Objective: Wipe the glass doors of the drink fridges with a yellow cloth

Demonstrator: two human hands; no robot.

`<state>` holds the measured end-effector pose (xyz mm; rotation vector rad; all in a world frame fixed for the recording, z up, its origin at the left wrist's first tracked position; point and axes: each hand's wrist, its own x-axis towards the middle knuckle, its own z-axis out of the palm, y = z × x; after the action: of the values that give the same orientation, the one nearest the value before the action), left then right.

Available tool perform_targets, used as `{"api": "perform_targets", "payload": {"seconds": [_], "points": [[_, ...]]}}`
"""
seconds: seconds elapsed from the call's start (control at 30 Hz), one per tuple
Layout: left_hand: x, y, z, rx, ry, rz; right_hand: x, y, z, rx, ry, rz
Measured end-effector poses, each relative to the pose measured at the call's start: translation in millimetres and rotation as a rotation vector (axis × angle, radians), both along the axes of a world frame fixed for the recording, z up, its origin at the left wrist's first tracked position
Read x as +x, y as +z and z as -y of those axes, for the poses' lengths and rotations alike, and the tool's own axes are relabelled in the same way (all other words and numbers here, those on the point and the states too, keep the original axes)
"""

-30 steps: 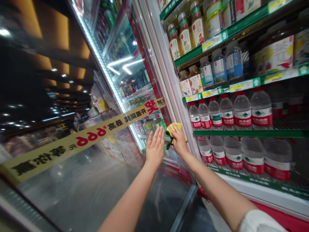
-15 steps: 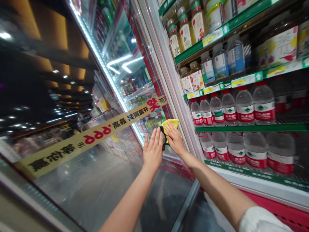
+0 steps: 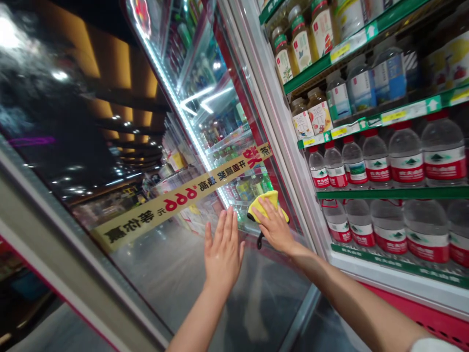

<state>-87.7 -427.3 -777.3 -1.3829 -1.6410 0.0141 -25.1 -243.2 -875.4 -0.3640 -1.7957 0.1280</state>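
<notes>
My right hand (image 3: 274, 224) presses a yellow cloth (image 3: 269, 199) with black edging against the glass door (image 3: 234, 274). A dark loop (image 3: 260, 241) hangs from the cloth below my fingers. To the left, and slightly lower, my left hand (image 3: 223, 249) lies against the glass with its fingers stretched out, holding nothing. Whether its whole palm touches the pane I cannot tell. Just above both hands, a yellow sticker strip (image 3: 190, 195) with red and black characters runs slantwise across the door.
On the right, an opened drinks cooler holds shelves with green edges (image 3: 395, 192), lined with red-capped water bottles (image 3: 377, 164) and tea bottles (image 3: 282, 56). The grey door frame (image 3: 110, 254) slants along the left. Through the glass, another lit cooler (image 3: 205, 63) shows.
My left hand has come away from the cloth, moving left and down. My right hand still has the cloth on the glass. The view has shifted, so more of the door frame shows at left.
</notes>
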Motion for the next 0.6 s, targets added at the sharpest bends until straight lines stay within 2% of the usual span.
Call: {"api": "perform_targets", "payload": {"seconds": [0.07, 0.13, 0.23, 0.3, 0.37, 0.43, 0.47, 0.53, 0.6], "points": [[-1, 2.0, 13, -0.003, 0.005, 0.01, -4, 3.1, -4, -0.09, -0.035, -0.09], [0, 6.8, 23, -0.001, 0.021, 0.025, -11, 19.5, -3, -0.196, -0.073, -0.183], [2, 12.4, 34, 0.004, 0.054, 0.038, -20, 39.3, 18, -0.186, -0.055, -0.152], [3, 11.5, 41, 0.004, 0.066, 0.033, -18, 33.3, 35, -0.059, 0.018, -0.048], [1, 8.1, 50, -0.002, 0.074, 0.025, -12, 15.5, 45, 0.069, 0.091, 0.03], [-1, 5.8, 60, -0.011, 0.086, 0.021, -7, 1.2, 45, 0.114, 0.119, 0.043], [-2, 6.2, 65, -0.016, 0.093, 0.02, -6, -0.2, 44, 0.088, 0.109, 0.026], [-3, 10.7, 74, -0.024, 0.11, 0.021, -10, 10.3, 44, -0.037, 0.049, -0.039], [-3, 18.0, 81, -0.022, 0.126, 0.02, -18, 30.4, 53, -0.163, -0.011, -0.098]]}}
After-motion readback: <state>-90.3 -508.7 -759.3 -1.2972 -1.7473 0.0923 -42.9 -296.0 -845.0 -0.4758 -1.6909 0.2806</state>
